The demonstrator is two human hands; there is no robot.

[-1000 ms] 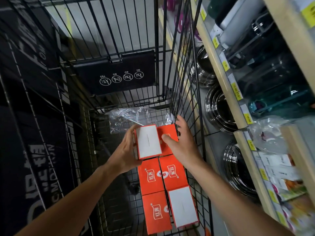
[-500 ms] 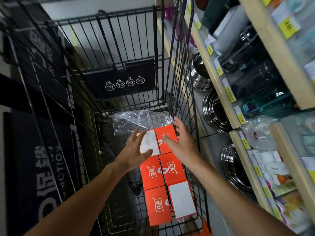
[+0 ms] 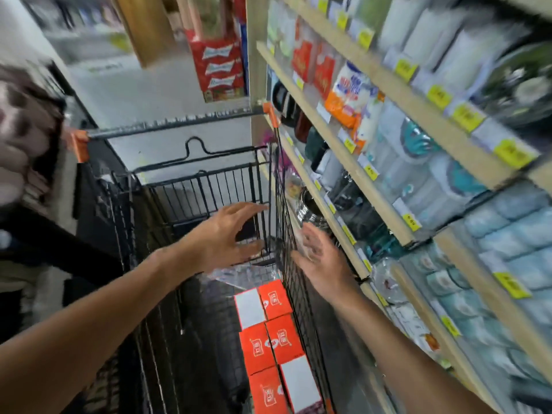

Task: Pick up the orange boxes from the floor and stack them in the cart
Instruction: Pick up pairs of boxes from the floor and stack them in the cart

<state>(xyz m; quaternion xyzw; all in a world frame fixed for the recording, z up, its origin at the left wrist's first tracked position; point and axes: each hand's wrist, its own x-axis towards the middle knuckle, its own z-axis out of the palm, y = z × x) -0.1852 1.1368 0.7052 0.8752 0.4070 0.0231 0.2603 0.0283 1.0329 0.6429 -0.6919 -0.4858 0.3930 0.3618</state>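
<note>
Six orange boxes (image 3: 270, 339) lie in two rows on the floor of the cart (image 3: 209, 186), against its right wire wall. Your left hand (image 3: 227, 234) and right hand (image 3: 319, 261) hover above, fingers spread, holding nothing. Any boxes remaining on the shop floor are out of view (frame blurred).

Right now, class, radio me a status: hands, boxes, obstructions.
Left hand and right hand open, empty, above cart. Six orange boxes along its right wall. Nothing in the way.

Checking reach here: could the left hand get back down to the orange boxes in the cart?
Probably yes: the left hand is open above the cart, and nothing covers the orange boxes below it.
</note>
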